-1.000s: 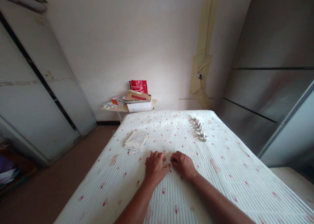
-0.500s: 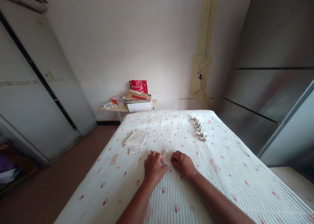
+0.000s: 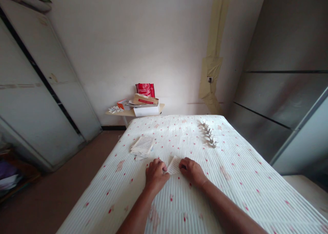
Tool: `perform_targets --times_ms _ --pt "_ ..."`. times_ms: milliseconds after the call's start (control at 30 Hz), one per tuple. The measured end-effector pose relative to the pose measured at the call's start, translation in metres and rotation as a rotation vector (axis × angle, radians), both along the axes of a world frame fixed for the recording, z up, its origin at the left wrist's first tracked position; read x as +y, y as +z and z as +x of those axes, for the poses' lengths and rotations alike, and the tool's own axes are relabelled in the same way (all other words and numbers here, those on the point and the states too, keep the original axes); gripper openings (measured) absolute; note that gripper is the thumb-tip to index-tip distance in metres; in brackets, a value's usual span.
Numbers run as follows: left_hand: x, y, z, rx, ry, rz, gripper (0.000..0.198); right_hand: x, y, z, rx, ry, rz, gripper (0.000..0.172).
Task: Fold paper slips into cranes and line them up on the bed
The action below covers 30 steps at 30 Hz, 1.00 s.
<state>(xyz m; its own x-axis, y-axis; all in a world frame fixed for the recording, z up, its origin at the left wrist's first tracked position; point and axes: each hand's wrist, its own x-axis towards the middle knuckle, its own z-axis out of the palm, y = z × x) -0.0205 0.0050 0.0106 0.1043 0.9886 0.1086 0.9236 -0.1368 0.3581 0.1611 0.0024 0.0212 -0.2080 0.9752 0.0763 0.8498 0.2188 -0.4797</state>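
A small printed sheet of paper (image 3: 174, 166) lies on the bed between my two hands, its middle in plain view. My right hand (image 3: 192, 171) grips the sheet's right side with curled fingers. At the lower left edge, my left hand (image 3: 156, 175) has its thumb and bent fingers closed on the paper; the fingertips are partly hidden. Up and to the left of my left hand sits a loose stack of printed paper sheets (image 3: 144, 146). Farther back on the right stands a row of several folded paper cranes (image 3: 208, 135).
The quilted bed cover (image 3: 225, 196) is white with red spots. Beyond its far edge, a small table (image 3: 123, 113) bears a white box (image 3: 146, 111), a red bag (image 3: 145, 90) and a pile of small white pieces (image 3: 115, 109). Cabinets (image 3: 279, 94) flank the bed.
My left hand has shifted a little left, and more of the sheet shows between the hands. My right hand stays nearly in place. The stack and the cranes have not moved.
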Motion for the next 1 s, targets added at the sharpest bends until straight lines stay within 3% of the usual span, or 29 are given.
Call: perform_targets --times_ms 333,667,800,1000 --pt "-0.006 0.006 -0.011 0.003 0.024 -0.009 0.007 0.000 0.002 -0.001 0.002 0.000 -0.005 0.018" --pt "-0.009 0.003 -0.020 -0.024 0.069 -0.004 0.018 0.002 -0.003 0.000 0.002 0.002 0.005 0.018" --pt "-0.011 0.004 -0.006 -0.108 0.133 0.078 0.017 0.004 -0.006 0.000 -0.003 -0.009 0.004 0.018" --pt "-0.014 0.002 0.025 0.012 0.074 0.074 0.026 0.000 -0.004 -0.007 -0.028 -0.081 0.006 0.008"
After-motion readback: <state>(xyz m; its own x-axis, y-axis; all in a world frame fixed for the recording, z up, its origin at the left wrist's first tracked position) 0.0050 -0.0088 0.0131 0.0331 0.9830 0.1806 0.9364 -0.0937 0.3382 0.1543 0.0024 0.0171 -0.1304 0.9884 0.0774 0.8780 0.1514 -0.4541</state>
